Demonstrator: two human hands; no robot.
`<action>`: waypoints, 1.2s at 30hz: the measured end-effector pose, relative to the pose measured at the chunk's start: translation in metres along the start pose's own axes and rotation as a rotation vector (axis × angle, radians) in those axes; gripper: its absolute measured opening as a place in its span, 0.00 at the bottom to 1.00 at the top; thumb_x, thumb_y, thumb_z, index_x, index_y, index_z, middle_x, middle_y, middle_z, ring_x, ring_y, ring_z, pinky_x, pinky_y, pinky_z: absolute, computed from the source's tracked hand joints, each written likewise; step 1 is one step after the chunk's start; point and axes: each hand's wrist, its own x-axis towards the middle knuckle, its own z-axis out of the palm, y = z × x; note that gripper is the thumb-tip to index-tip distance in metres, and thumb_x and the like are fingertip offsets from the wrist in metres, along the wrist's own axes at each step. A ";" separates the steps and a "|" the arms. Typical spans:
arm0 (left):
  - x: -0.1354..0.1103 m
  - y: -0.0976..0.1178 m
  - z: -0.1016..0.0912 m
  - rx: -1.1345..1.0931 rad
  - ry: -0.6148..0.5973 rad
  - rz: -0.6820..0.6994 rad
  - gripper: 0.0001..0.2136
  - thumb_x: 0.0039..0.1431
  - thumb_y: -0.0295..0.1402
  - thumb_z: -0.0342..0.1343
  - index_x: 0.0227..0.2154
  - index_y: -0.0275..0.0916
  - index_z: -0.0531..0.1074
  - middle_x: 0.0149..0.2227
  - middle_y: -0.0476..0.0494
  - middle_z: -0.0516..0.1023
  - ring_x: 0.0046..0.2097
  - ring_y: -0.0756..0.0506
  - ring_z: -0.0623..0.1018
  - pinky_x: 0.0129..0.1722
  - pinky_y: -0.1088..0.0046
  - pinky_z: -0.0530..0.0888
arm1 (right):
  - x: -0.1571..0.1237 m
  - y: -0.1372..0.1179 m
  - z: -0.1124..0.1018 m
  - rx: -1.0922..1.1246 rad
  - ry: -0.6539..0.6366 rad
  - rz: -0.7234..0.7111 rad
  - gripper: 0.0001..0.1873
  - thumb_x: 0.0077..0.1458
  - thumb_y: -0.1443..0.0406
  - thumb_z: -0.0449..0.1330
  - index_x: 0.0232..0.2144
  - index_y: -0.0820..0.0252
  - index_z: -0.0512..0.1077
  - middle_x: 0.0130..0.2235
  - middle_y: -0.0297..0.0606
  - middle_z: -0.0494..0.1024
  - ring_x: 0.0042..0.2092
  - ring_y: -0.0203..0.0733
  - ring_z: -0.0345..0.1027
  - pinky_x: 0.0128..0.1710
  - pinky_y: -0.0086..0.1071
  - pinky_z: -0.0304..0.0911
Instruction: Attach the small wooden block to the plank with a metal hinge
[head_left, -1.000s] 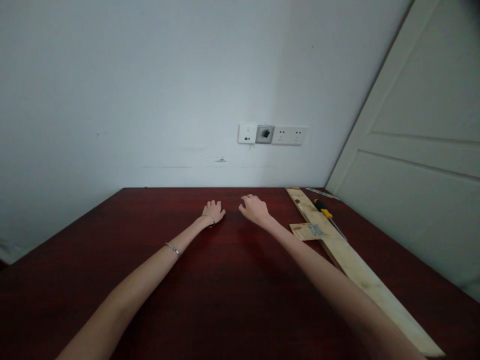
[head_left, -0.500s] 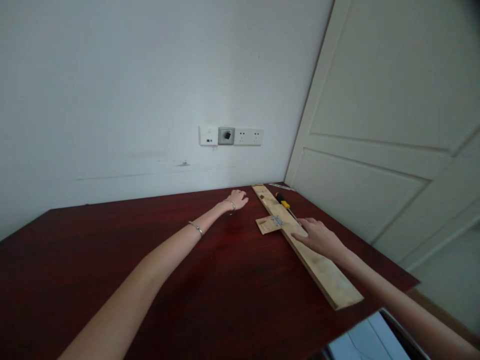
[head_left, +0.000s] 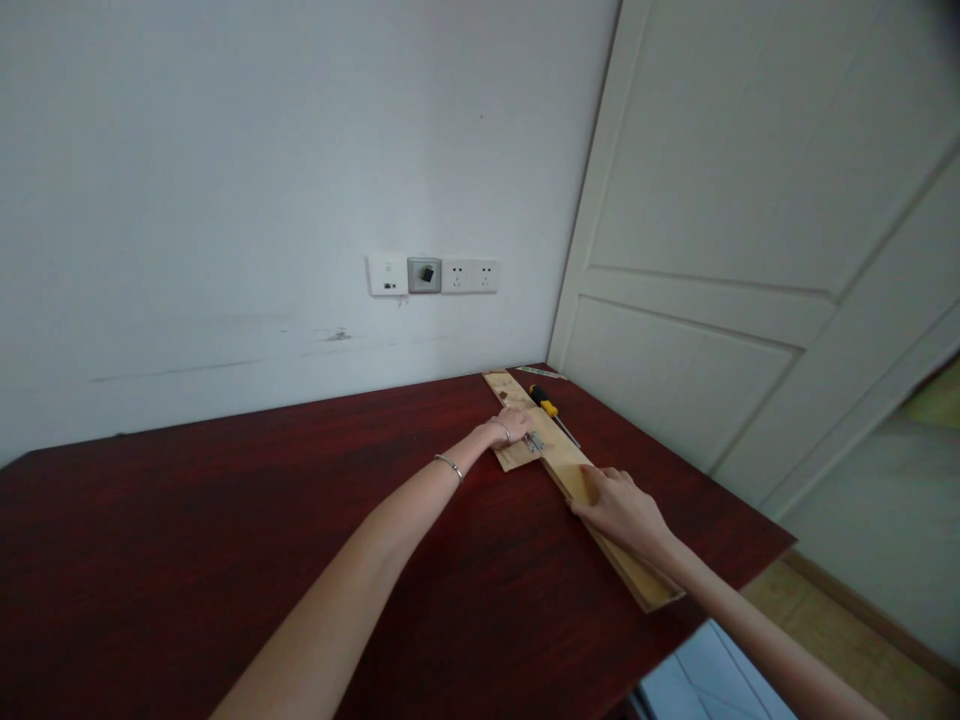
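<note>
A long pale wooden plank lies on the dark red table along its right side. A small wooden block is joined to the plank's left edge by a metal hinge. My left hand rests on the small block beside the hinge, fingers curled over it. My right hand lies on the plank's middle, fingers bent and pressing down on the wood. A screwdriver with a yellow and black handle lies just right of the plank's far end.
A white wall with a row of sockets stands behind the table. A white panelled door rises at the right. The table's right edge drops to the floor near my right forearm. A thin strip lies at the table's far corner.
My view has swung right. My left hand moved from the bare table onto the small block by the hinge. My right hand went from the table onto the plank and stays there.
</note>
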 end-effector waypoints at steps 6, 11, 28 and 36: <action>-0.004 -0.003 -0.003 0.031 -0.055 -0.023 0.12 0.64 0.34 0.46 0.37 0.36 0.73 0.46 0.38 0.74 0.45 0.43 0.73 0.47 0.66 0.69 | -0.001 0.003 0.006 0.052 0.063 0.008 0.26 0.48 0.52 0.56 0.46 0.58 0.70 0.45 0.47 0.72 0.50 0.51 0.62 0.41 0.36 0.60; -0.007 -0.006 -0.007 -0.023 -0.002 -0.004 0.13 0.63 0.33 0.46 0.39 0.36 0.75 0.46 0.39 0.75 0.45 0.44 0.74 0.48 0.71 0.68 | -0.001 0.005 0.010 0.077 0.100 -0.014 0.24 0.49 0.51 0.55 0.44 0.57 0.72 0.44 0.46 0.73 0.48 0.51 0.63 0.42 0.35 0.60; -0.037 -0.043 -0.079 -0.425 0.549 -0.392 0.11 0.53 0.37 0.57 0.26 0.33 0.75 0.26 0.42 0.77 0.30 0.46 0.77 0.32 0.73 0.71 | -0.031 -0.039 -0.020 0.120 0.181 -0.074 0.28 0.49 0.48 0.55 0.49 0.54 0.70 0.48 0.46 0.71 0.48 0.53 0.63 0.43 0.38 0.63; -0.097 -0.091 -0.111 -0.813 0.801 -0.529 0.11 0.50 0.35 0.61 0.30 0.30 0.75 0.25 0.40 0.77 0.27 0.48 0.77 0.28 0.75 0.74 | -0.051 -0.106 -0.025 0.146 0.181 -0.209 0.27 0.51 0.51 0.55 0.50 0.57 0.68 0.46 0.46 0.71 0.46 0.52 0.62 0.42 0.40 0.63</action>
